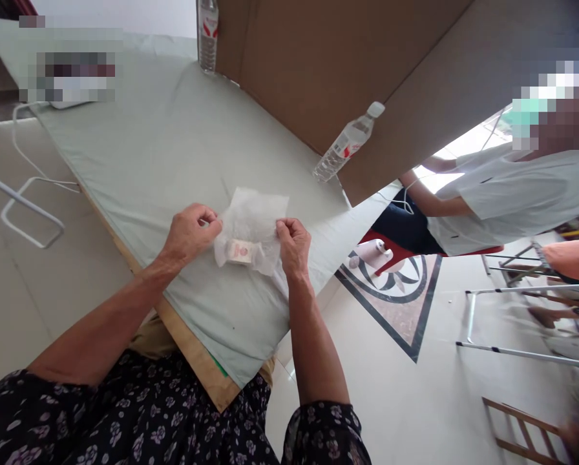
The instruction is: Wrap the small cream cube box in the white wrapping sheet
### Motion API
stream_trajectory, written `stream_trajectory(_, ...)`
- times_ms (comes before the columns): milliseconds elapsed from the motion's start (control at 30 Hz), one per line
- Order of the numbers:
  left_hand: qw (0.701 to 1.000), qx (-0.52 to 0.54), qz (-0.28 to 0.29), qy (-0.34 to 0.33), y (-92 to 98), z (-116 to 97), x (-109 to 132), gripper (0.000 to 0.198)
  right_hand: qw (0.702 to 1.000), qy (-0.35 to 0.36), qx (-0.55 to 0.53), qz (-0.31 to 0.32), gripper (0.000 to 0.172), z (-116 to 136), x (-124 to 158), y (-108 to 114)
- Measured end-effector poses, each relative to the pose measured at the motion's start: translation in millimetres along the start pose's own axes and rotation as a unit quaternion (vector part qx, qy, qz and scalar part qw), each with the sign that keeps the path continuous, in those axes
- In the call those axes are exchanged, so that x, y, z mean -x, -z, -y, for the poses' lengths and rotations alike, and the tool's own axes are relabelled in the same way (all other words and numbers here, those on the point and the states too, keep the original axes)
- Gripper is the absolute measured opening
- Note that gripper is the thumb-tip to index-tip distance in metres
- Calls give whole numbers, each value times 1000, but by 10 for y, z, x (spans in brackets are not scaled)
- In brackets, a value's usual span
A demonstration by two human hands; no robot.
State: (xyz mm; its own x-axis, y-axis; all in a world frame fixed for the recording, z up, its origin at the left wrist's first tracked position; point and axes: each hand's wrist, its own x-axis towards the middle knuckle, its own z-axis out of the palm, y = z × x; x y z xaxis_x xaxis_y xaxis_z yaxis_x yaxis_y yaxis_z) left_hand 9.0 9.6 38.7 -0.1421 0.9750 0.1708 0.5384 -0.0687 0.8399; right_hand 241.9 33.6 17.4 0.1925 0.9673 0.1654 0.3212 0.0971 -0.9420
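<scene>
Small box (241, 250) (in or on the wrap (258, 210), couldn't tell) lay between left hand (192, 229) and right hand (295, 245); curled fingers pinched wrap edges.

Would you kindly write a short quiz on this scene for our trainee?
1. True or false: the small box sits amid the translucent wrap.
2. What do the right hand's fingers pinch?
A) a bottle cap
B) the wrap's edge
C) a white cable
3. How many clear bottles stand beside the brown cardboard?

Key: 1 True; 2 B; 3 Two.
</scene>
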Motion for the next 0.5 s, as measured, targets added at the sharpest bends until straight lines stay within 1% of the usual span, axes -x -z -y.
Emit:
stream_trajectory(67, 999, -29, -16, 33, 29, 12, -123, 11, 1000, 7, 10, -13, 25, -37, -128, -2)
stream_trajectory(133, 996, -61, -8, 61, 22, 77, -221, 11, 999, -9, 23, -21, 21, -113, -240, -11)
stream_trajectory(200, 994, -94, 0, 63, -14, 182, -287, 11, 998, -34, 35, -26, 20, -209, -300, -14)
stream_trajectory(267, 993, -113, -13, 39, -53, 288, -317, 9, 997, -37, 40, -48, 22, -286, -291, 2)
stream_trajectory(333, 993, -109, -38, 16, -64, 346, -305, 5, 996, -16, 37, -84, 26, -302, -215, 41)
stream_trajectory(367, 994, -101, -50, 10, -52, 344, -281, 10, 994, -6, 34, -100, 27, -281, -159, 65)
stream_trajectory(433, 994, -83, -74, -7, 7, 268, -201, 18, 993, 10, 25, -113, 30, -185, -29, 111)
stream_trajectory(500, 991, -76, -89, -58, 84, 117, -101, 20, 995, 30, 15, -99, 33, -47, 91, 134)
